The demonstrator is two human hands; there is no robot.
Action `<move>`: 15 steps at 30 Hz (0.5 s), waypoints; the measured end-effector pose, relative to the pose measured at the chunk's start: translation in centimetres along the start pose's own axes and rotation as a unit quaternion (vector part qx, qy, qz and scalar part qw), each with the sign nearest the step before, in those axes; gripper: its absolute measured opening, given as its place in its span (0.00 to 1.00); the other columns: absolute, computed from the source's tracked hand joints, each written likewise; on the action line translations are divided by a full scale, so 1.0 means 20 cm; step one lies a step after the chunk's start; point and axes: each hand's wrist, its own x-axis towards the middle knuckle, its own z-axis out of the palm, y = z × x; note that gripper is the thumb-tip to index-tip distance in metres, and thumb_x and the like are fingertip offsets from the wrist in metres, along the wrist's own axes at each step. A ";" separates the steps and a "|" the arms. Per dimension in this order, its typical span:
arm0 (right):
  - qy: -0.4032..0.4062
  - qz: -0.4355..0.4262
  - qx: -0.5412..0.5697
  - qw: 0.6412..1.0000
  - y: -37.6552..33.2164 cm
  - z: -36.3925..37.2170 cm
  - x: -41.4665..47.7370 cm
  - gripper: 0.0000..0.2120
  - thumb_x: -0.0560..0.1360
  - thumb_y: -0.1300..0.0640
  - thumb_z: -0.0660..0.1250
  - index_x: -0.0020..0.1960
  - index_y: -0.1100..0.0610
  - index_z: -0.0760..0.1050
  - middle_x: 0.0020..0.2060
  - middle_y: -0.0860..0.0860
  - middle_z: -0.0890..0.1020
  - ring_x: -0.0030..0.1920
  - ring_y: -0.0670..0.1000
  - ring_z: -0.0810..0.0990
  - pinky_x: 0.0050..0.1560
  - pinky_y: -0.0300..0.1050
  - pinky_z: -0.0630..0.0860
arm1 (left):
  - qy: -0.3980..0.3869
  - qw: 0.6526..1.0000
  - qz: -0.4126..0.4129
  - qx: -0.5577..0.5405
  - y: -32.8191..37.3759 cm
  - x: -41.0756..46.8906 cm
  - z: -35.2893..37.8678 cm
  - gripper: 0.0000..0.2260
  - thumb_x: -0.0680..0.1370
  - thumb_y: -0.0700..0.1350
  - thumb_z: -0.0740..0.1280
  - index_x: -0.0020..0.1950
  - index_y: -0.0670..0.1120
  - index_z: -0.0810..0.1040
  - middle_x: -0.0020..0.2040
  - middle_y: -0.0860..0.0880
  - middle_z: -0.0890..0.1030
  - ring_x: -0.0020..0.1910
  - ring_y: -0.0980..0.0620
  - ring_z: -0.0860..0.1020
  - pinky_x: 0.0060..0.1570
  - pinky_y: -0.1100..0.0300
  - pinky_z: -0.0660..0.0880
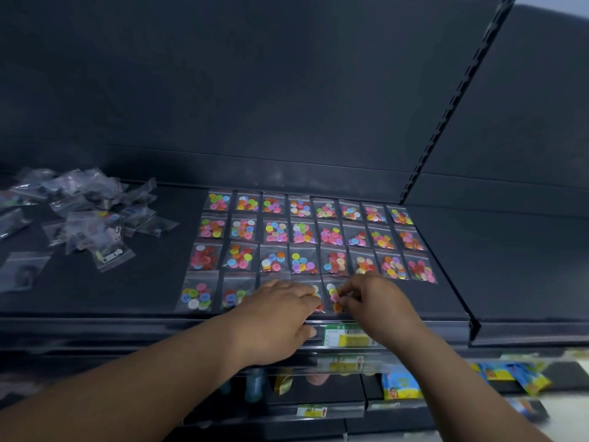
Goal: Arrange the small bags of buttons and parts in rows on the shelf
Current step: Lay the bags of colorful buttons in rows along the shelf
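Note:
Small clear bags of coloured buttons [302, 237] lie flat in neat rows on the dark shelf [127, 295]. Three full rows fill the back; a partial front row starts at the left with a button bag [196, 296]. My left hand [277, 317] rests palm down on the front-row bags near the shelf edge. My right hand [376, 301] pinches the newest front-row bag [333, 295] with its fingertips, right beside my left hand. A loose heap of unsorted bags [86, 212] sits at the shelf's left.
The shelf's front edge carries a green and yellow price label [347, 338]. A slotted upright [446, 100] rises at the back right. Bare shelf lies between heap and rows. Lower shelves hold yellow and blue packets [401, 386].

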 end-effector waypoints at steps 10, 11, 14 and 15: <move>0.045 -0.028 -0.006 0.999 -0.14 -0.08 0.03 0.14 0.76 0.54 0.64 0.61 0.54 0.75 0.56 0.53 0.76 0.54 0.54 0.77 0.50 0.42 0.71 | 0.078 0.997 -0.012 -0.015 -0.07 -0.04 -0.08 0.27 0.81 0.55 0.57 0.77 0.53 0.52 0.78 0.53 0.51 0.76 0.53 0.48 0.73 0.57 0.41; 0.053 -0.042 -0.008 0.998 -0.18 -0.08 0.05 0.14 0.76 0.54 0.64 0.61 0.54 0.75 0.56 0.53 0.76 0.55 0.54 0.76 0.51 0.42 0.71 | 0.093 0.995 -0.020 -0.011 -0.09 -0.06 -0.10 0.27 0.81 0.55 0.57 0.77 0.53 0.52 0.78 0.53 0.51 0.76 0.53 0.49 0.73 0.58 0.42; 0.063 -0.091 -0.020 0.994 -0.31 -0.06 0.11 0.15 0.76 0.54 0.64 0.62 0.55 0.74 0.57 0.54 0.75 0.59 0.55 0.73 0.55 0.43 0.70 | 0.128 0.990 -0.054 0.000 -0.21 -0.12 -0.15 0.26 0.81 0.54 0.57 0.77 0.51 0.54 0.78 0.52 0.53 0.76 0.53 0.51 0.72 0.59 0.45; 0.062 -0.110 -0.023 0.992 -0.37 -0.05 0.13 0.16 0.76 0.54 0.64 0.63 0.55 0.74 0.58 0.53 0.75 0.60 0.55 0.72 0.57 0.44 0.69 | 0.141 0.988 -0.067 -0.002 -0.26 -0.15 -0.17 0.26 0.80 0.54 0.57 0.77 0.50 0.55 0.77 0.51 0.55 0.75 0.53 0.52 0.72 0.59 0.47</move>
